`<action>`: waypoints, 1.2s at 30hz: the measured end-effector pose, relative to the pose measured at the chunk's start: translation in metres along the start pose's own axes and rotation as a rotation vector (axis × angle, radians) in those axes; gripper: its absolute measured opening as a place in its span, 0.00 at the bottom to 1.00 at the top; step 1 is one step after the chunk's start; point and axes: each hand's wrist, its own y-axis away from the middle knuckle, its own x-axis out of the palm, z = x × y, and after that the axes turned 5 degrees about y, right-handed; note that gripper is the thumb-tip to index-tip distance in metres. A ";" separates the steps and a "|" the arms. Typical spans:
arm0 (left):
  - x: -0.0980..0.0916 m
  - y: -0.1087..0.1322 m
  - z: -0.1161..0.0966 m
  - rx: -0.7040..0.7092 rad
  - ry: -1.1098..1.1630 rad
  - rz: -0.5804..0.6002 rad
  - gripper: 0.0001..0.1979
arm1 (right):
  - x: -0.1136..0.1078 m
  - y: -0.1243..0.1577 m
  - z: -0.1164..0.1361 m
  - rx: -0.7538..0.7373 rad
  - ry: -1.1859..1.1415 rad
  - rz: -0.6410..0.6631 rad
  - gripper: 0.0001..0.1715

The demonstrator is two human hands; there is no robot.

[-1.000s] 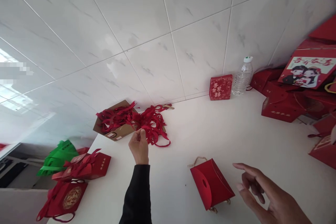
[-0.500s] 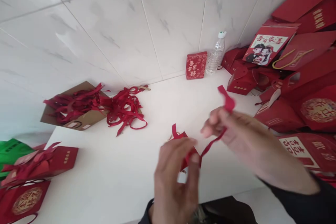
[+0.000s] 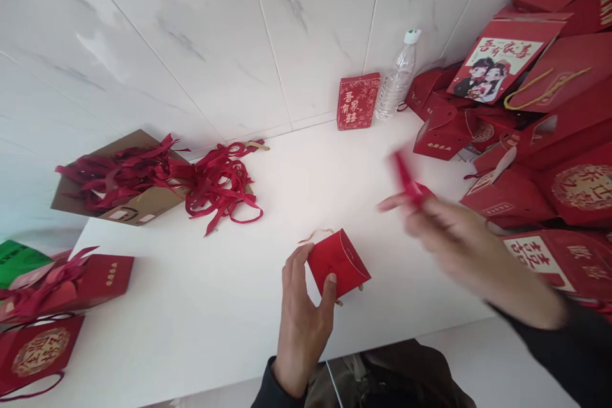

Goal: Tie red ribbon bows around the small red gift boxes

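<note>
Near the table's front edge my left hand (image 3: pixel 308 303) grips a small red gift box (image 3: pixel 338 261), thumb on its near face and fingers along its left side. A thin gold chain (image 3: pixel 315 234) sticks out behind the box, and small bits of gold show under its right edge. Up and to the right, my right hand (image 3: pixel 430 223) is closed on a red ribbon (image 3: pixel 404 175), blurred by motion. The ribbon's end points up and left, apart from the box. How the fingers pinch it is smeared.
A cardboard box (image 3: pixel 160 204) full of red ribbons stands at left, with loose ribbons (image 3: pixel 224 188) beside it. By the wall are a red card box (image 3: pixel 358 102) and a water bottle (image 3: pixel 398 80). Red gift boxes (image 3: pixel 507 197) pile up at right; more red boxes (image 3: pixel 112 280) lie far left.
The ribbon has come away from the small box and is now only in my right hand. My left hand has shifted to the box's left side, uncovering its red face.
</note>
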 end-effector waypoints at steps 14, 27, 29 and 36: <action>0.000 0.011 -0.013 0.121 -0.039 0.052 0.32 | 0.036 0.026 -0.013 0.077 -0.148 0.282 0.18; 0.002 0.000 -0.018 0.149 0.012 0.044 0.14 | 0.022 0.024 -0.009 0.121 -0.131 0.376 0.21; 0.003 0.000 -0.019 0.154 0.012 0.048 0.14 | 0.021 0.023 -0.009 0.149 -0.112 0.361 0.19; 0.005 0.001 -0.022 0.164 0.010 0.052 0.13 | 0.016 0.017 -0.008 0.242 -0.086 0.282 0.11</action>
